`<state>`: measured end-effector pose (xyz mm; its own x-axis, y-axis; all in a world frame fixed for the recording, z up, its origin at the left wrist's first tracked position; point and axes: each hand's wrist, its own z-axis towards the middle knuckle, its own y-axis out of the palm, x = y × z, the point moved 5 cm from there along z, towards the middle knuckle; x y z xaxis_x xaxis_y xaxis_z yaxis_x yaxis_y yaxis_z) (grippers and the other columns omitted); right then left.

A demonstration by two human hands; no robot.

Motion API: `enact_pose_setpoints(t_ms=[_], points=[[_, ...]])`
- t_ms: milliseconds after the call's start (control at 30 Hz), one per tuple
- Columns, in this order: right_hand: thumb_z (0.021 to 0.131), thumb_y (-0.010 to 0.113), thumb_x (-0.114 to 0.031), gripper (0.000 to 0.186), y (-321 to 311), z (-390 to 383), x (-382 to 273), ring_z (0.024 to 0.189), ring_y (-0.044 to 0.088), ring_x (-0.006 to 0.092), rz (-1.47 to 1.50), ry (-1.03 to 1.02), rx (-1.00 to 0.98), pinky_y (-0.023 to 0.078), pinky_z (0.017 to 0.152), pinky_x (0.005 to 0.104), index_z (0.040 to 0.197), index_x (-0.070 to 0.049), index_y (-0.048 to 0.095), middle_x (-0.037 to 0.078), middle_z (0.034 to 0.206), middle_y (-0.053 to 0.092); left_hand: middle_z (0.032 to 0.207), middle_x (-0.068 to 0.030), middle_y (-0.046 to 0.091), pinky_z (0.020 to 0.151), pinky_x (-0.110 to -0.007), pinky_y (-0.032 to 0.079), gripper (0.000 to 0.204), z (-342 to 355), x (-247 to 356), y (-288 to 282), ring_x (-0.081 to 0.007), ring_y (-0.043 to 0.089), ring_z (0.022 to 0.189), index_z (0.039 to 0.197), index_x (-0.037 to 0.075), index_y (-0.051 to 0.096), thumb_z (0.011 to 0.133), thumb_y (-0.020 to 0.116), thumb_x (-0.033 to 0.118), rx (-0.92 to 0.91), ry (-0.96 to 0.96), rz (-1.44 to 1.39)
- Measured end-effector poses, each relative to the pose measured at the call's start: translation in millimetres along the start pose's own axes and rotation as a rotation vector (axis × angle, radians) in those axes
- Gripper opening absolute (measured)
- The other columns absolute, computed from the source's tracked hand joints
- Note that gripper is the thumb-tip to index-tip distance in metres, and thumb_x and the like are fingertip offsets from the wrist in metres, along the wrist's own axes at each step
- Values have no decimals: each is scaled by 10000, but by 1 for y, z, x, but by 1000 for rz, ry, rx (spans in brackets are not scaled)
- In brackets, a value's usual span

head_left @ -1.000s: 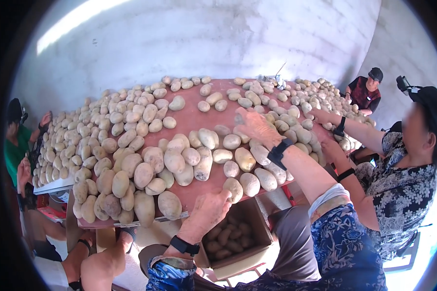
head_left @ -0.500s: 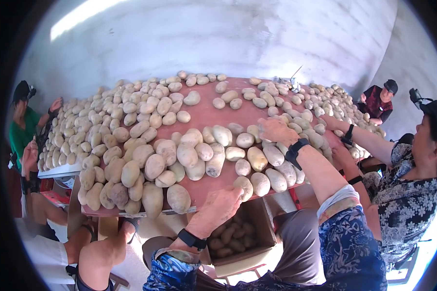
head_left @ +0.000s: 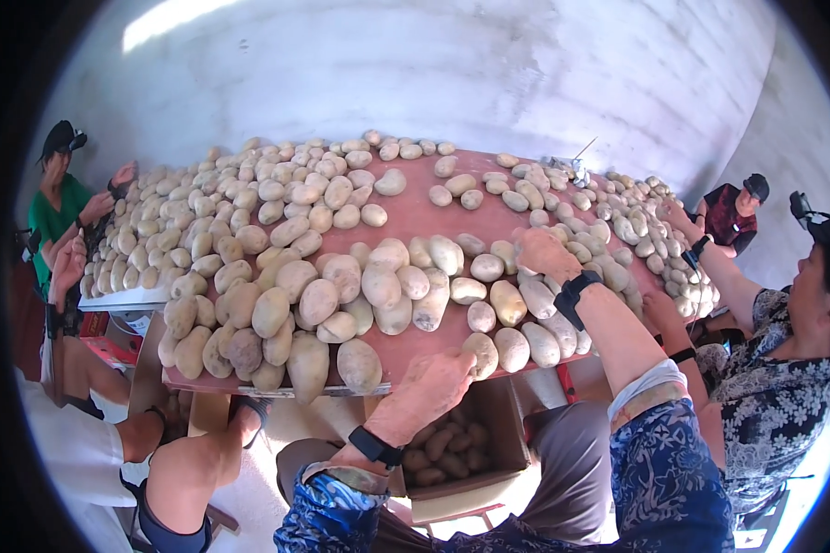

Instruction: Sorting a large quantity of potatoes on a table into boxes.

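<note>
Pale, oval potatoes cover much of the reddish tabletop, some piled along its near edge. My left hand is at that edge, its thumb and fingers closed on a potato. My right hand reaches over the potatoes right of centre, fingers curled down; what they grip, if anything, is hidden behind the hand. Below the edge, between my legs, an open cardboard box holds more potatoes.
Co-workers sit close: one in green at left, another person's bare legs lower left, one in floral reaching in from the right, one in dark red behind. A pale wall stands behind the table.
The view has shifted. My right hand has moved slightly right and toward me, fingers more curled. My left hand stays on its potato. The floral-shirted co-worker's arm has reached farther along the pile.
</note>
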<state>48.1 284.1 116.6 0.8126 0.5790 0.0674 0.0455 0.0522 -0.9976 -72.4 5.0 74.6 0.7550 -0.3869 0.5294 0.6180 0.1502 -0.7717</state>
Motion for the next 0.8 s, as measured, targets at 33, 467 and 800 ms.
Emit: enact_pose_setpoints(t_ms=[33,467,800], points=[[876,571,-127,299,2,3,2,1122,616,357,29,112,-68,487,959,484,1165,-63,618,196,1150,660,839,-169,632,696,-493,505,143,-1,0,0,-385,637,805,941,18,554,851,628,100,1,-2,0],[882,553,-149,315,10,23,17,1077,631,378,-198,69,-111,508,911,487,1175,-46,607,212,1093,671,774,-146,644,656,-485,518,152,6,1,5,-370,649,770,901,44,554,855,659,144,47,41,50],[916,533,-199,351,-41,3,-102,1158,588,367,198,-138,102,473,967,483,1235,-55,568,215,1210,620,790,-151,636,666,-490,510,148,0,-5,9,-374,641,794,898,42,556,845,661,131,37,40,33]])
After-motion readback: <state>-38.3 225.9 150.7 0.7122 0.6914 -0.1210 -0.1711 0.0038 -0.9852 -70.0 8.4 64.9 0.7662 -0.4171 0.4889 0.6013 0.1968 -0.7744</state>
